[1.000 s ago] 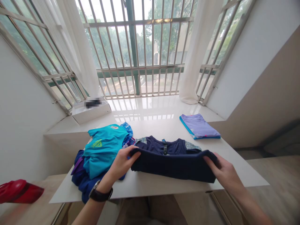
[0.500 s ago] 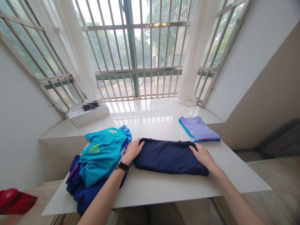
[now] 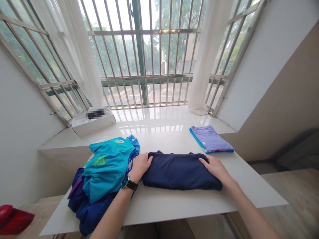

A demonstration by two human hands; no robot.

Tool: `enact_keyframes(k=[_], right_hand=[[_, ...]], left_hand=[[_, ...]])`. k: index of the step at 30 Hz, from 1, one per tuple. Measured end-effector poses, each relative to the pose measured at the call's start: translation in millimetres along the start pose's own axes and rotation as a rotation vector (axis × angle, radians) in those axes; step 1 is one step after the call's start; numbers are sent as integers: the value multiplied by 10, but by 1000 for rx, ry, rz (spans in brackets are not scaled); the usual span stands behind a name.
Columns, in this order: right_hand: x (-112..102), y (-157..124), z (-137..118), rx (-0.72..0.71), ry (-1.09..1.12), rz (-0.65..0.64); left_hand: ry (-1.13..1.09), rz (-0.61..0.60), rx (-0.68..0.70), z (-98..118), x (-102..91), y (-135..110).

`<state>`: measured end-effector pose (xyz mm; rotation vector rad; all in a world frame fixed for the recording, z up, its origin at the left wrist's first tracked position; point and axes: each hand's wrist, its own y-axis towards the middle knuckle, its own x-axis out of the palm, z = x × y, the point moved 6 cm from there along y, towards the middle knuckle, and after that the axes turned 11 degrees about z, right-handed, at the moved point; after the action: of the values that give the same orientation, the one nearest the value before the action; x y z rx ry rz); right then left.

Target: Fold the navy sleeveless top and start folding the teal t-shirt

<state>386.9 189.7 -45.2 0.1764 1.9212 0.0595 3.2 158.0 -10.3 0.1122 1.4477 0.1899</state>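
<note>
A folded dark navy garment (image 3: 183, 172) lies across the middle of the white table in front of me. My left hand (image 3: 141, 166), with a black watch on its wrist, grips the garment's left end, thumb on top. At the right end, my right hand (image 3: 214, 168) holds it the same way; the fingers behind the cloth are hidden. Left of my left hand is a loose heap with a turquoise shirt (image 3: 109, 162) on top and dark blue clothing (image 3: 89, 212) beneath. Beyond my right hand lies a folded lavender garment (image 3: 211, 137) over a blue one.
The white table (image 3: 254, 189) meets a glossy window sill (image 3: 154, 121) at the back. On the sill's left stands a white box (image 3: 93, 126) with a blurred dark item on it. Barred windows and white curtains (image 3: 199, 66) rise behind. Something red (image 3: 16, 219) sits at lower left.
The view has tilted up slightly, so everything sits a little lower. Both hands keep hold of the navy garment; my right thumb has shifted slightly inward and my left wrist has turned, showing the watch face.
</note>
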Motion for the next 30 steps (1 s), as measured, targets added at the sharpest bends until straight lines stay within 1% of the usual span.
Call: enact_keyframes(k=[2, 7, 17, 25, 30], right_hand=[[0, 2, -31, 11, -33, 0], [-10, 1, -81, 37, -76, 15], [37, -5, 42, 6, -34, 67], [40, -3, 53, 2, -23, 65], [29, -14, 17, 14, -47, 54]], left_hand=[[44, -8, 7, 18, -15, -14], [65, -9, 3, 45, -14, -4], [42, 7, -13, 46, -62, -89], [38, 9, -30, 29, -59, -85], [39, -5, -40, 27, -40, -68]])
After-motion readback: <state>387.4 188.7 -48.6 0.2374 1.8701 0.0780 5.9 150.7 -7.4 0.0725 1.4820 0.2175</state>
